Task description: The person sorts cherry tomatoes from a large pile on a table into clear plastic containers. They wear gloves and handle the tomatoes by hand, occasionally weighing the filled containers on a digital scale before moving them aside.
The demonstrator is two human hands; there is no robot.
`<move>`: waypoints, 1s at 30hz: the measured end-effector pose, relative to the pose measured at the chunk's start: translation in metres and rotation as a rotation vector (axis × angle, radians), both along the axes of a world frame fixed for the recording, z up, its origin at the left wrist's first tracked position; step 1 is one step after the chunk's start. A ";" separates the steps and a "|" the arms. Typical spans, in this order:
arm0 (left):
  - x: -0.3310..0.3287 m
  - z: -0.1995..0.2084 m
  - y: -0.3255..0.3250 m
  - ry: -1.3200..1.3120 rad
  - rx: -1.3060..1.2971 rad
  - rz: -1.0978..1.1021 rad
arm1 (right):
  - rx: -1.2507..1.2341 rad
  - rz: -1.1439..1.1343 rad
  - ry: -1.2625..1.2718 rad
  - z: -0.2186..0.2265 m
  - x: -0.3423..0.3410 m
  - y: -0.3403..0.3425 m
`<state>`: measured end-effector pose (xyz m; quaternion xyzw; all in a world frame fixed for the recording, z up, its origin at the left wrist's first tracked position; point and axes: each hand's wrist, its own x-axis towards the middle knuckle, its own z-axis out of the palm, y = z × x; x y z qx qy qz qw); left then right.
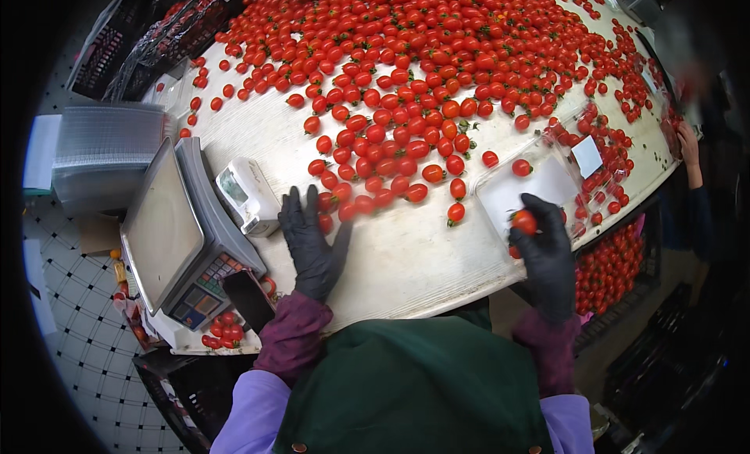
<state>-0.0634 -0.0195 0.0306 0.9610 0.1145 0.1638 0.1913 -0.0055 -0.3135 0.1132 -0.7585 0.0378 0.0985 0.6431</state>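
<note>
A broad heap of red cherry tomatoes [406,40] covers the far part of the pale table [391,274] and trails toward me. My left hand [314,247], in a black glove, rests with fingers spread at the near left edge of these tomatoes, holding nothing. In my black-gloved right hand [549,259] a single cherry tomato [524,221] is pinched at the fingertips. That hand is above the near side of an open clear plastic clamshell box [494,190]. One tomato [522,167] lies in the box's far part, and another partly shows under my fingers.
On the left stand a weighing scale [164,227], a small white label printer [248,194], a phone [248,299] and stacked clear plastic boxes [109,153]. A crate of tomatoes [613,274] sits below the table's right edge. Another person's hand [688,144] is at the far right.
</note>
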 end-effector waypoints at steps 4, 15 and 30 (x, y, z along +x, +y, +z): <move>0.011 -0.005 -0.031 -0.016 -0.161 -0.217 | 0.186 0.226 0.141 -0.021 -0.020 0.038; -0.010 0.027 -0.022 0.369 -0.127 -0.221 | 0.142 -0.241 0.010 -0.003 -0.017 -0.016; 0.017 0.005 -0.040 0.149 -0.221 -0.276 | -0.433 -0.048 -0.400 -0.028 -0.012 -0.016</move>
